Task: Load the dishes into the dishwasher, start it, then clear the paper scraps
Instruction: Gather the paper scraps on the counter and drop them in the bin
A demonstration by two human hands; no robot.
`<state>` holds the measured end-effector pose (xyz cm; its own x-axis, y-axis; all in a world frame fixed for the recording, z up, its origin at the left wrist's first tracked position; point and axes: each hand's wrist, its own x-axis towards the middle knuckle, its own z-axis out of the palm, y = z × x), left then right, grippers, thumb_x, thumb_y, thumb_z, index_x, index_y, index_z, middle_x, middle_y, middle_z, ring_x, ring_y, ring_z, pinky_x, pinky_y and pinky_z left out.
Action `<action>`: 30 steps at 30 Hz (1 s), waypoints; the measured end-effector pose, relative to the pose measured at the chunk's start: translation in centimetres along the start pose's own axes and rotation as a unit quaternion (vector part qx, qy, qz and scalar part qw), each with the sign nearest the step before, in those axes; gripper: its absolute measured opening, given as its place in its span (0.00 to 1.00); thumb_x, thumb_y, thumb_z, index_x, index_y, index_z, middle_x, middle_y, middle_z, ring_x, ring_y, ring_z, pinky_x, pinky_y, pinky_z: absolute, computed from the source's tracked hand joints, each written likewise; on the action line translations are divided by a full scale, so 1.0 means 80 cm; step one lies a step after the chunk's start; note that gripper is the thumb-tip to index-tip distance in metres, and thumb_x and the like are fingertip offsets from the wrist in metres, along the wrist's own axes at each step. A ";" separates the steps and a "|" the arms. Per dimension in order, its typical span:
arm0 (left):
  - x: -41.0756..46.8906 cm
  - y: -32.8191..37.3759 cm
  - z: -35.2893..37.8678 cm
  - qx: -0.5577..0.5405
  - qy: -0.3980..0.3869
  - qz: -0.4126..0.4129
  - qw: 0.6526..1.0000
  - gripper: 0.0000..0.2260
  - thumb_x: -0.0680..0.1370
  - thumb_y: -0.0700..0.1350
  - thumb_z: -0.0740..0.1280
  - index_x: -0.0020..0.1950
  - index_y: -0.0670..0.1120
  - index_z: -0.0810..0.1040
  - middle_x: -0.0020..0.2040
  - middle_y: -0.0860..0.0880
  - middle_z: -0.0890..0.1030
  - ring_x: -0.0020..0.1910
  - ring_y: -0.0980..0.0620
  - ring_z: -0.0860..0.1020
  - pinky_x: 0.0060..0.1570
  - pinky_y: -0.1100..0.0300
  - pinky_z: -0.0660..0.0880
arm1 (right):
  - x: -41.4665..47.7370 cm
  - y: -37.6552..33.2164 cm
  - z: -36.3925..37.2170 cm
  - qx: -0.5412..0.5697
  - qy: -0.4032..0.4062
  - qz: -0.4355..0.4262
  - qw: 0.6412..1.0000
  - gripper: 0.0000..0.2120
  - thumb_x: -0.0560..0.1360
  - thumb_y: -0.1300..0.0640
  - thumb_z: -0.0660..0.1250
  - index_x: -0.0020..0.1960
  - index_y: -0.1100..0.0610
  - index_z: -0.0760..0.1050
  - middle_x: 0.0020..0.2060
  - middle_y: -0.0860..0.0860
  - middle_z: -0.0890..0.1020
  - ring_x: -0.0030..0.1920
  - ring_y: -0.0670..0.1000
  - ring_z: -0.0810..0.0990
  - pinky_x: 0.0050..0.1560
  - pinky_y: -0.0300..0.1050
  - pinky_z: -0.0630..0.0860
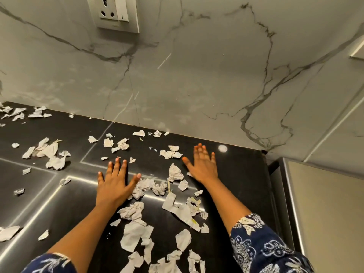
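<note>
Several torn and crumpled white paper scraps lie scattered over a glossy black countertop. My left hand rests flat on the counter with fingers spread, its thumb touching a crumpled cluster of scraps. My right hand lies flat further back, fingers spread, beside a crumpled piece and a small pile. Neither hand holds anything. More scraps lie at the far left and near the front edge. No dishwasher or dishes are in view.
A grey veined marble backsplash rises behind the counter, with a wall socket at upper left. The counter ends at right against a pale cabinet panel. Patterned blue sleeves cover both forearms near the bottom.
</note>
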<state>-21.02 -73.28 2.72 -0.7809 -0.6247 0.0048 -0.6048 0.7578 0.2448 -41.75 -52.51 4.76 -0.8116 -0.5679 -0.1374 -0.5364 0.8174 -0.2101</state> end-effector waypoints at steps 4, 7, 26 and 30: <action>-0.005 0.003 -0.006 -0.040 -0.022 0.023 0.999 0.46 0.67 0.77 0.35 0.78 0.53 0.49 0.78 0.51 0.46 0.77 0.52 0.44 0.73 0.42 0.41 | -0.024 -0.055 0.010 0.032 -0.073 -0.159 0.984 0.31 0.80 0.38 0.42 0.77 0.53 0.45 0.77 0.48 0.46 0.76 0.47 0.43 0.73 0.57 0.37; -0.029 0.001 -0.022 -0.173 0.011 -0.016 0.985 0.43 0.70 0.75 0.39 0.77 0.51 0.57 0.78 0.51 0.53 0.77 0.53 0.49 0.73 0.41 0.39 | -0.048 -0.066 0.002 0.234 -0.085 -0.165 0.955 0.27 0.82 0.45 0.47 0.77 0.54 0.48 0.77 0.50 0.49 0.76 0.48 0.46 0.74 0.51 0.40; -0.156 -0.135 -0.067 -0.170 -0.021 -0.145 0.974 0.26 0.81 0.60 0.49 0.77 0.57 0.50 0.79 0.53 0.49 0.77 0.52 0.45 0.74 0.44 0.41 | -0.070 -0.192 0.035 0.116 -0.120 -0.166 0.972 0.34 0.78 0.36 0.46 0.78 0.52 0.45 0.77 0.49 0.45 0.76 0.48 0.41 0.72 0.60 0.36; -0.212 -0.228 -0.100 -0.177 0.163 -0.237 0.941 0.25 0.79 0.55 0.63 0.74 0.49 0.65 0.75 0.47 0.63 0.76 0.48 0.58 0.72 0.43 0.49 | -0.091 -0.253 0.042 0.044 0.019 -0.223 0.974 0.31 0.79 0.42 0.56 0.76 0.54 0.53 0.77 0.51 0.52 0.76 0.50 0.47 0.73 0.58 0.44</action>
<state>4.49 -78.00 5.92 -0.3130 -0.9448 0.0972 -0.7379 0.3063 0.6014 -24.23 -65.23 6.74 -0.5109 -0.8593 0.0225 -0.8170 0.4773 -0.3235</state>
